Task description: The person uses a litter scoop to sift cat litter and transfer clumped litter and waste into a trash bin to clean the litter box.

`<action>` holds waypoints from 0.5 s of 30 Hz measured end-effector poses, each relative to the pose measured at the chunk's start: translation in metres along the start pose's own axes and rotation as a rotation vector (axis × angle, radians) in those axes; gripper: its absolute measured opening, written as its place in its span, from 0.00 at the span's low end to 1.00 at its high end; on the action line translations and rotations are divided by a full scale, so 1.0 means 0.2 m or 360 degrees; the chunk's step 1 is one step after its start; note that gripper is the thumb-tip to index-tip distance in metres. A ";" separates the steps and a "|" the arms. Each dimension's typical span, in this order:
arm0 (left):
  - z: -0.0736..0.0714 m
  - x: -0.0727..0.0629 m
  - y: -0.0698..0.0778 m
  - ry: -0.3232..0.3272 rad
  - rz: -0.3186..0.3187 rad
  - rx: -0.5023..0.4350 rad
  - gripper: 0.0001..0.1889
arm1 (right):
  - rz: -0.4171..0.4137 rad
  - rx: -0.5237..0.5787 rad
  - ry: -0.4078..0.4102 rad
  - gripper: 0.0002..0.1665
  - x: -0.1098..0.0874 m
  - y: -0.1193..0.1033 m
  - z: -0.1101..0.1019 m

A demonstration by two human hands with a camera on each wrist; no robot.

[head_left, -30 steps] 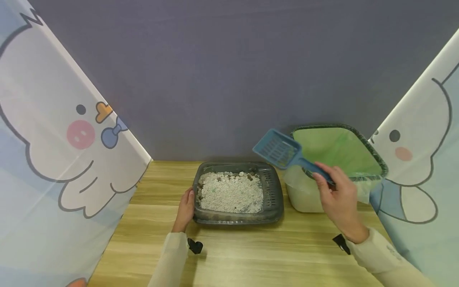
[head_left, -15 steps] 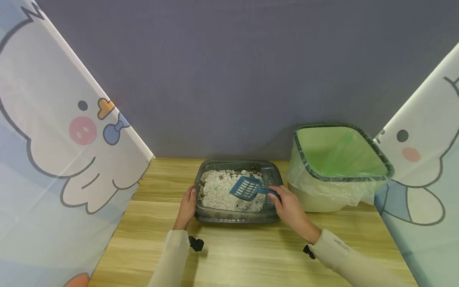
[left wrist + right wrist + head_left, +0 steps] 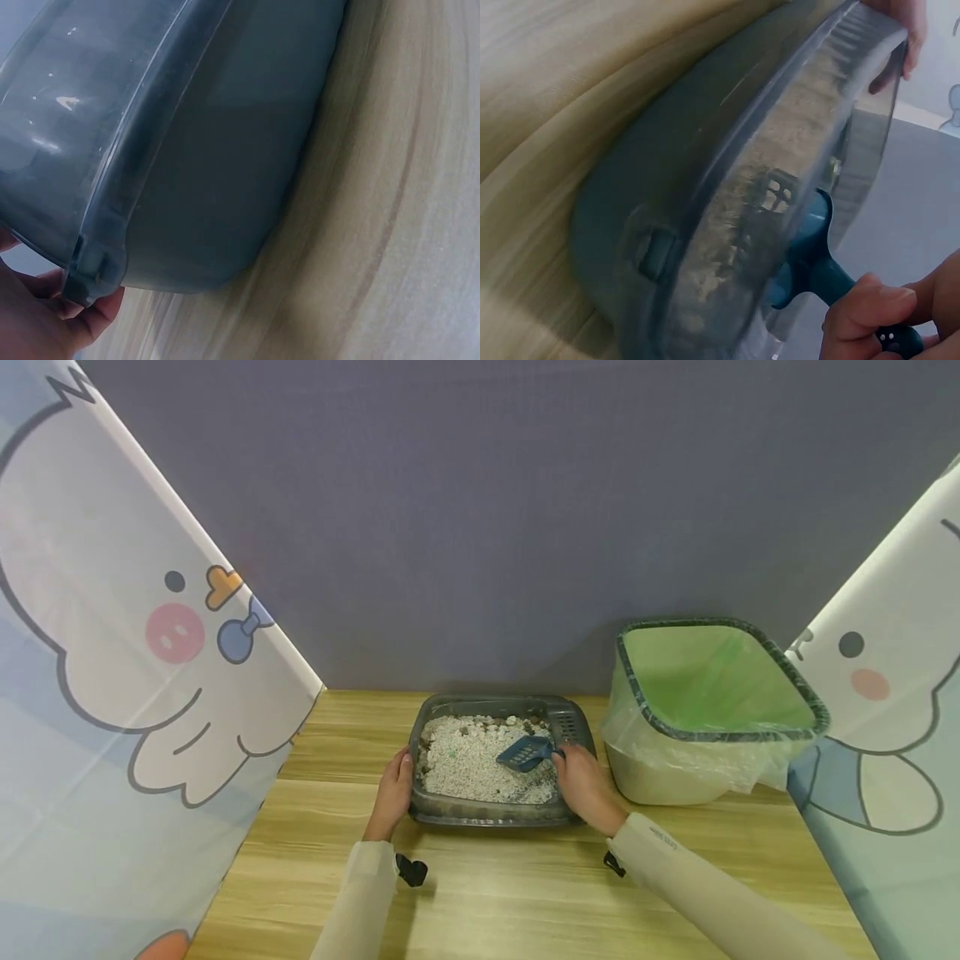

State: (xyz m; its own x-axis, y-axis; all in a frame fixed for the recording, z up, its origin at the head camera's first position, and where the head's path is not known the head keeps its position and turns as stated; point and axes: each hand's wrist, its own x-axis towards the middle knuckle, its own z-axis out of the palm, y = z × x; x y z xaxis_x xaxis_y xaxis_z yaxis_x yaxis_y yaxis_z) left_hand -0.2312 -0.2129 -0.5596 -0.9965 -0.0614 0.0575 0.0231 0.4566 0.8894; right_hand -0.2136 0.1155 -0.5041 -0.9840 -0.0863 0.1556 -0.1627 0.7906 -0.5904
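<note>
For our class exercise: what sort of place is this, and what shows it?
It looks like a small makeshift booth rather than a lived-in room: a plain grey backdrop closes off the far side, cartoon-printed panels flank it, and a litter tray is set out between them.

Right hand [image 3: 587, 785] grips scoop [image 3: 527, 753]; left hand [image 3: 392, 795] holds tray [image 3: 487, 812].

Left hand [image 3: 392, 792] and right hand [image 3: 588, 787] curled

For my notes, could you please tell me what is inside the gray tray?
Pale granules, lumps toward the far side, and the head of the blue scoop, which hides whatever lies beneath.
</note>
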 end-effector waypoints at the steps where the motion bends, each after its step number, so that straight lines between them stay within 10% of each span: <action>1: 0.00 0.00 0.00 0.0002 0.0006 0.0002 0.31 | 0.0012 0.0001 -0.0008 0.19 0.01 0.00 0.01; 15: -0.01 0.01 0.00 0.0013 0.0050 0.0044 0.30 | 0.0170 -0.0056 -0.0123 0.20 0.17 0.04 0.12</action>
State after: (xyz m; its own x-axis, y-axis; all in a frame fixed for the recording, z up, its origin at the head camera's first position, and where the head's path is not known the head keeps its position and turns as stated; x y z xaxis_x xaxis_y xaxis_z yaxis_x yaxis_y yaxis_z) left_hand -0.2325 -0.2145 -0.5591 -0.9946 -0.0541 0.0890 0.0520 0.4828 0.8742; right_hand -0.2497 0.1038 -0.5219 -0.9985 -0.0456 0.0310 -0.0552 0.8183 -0.5721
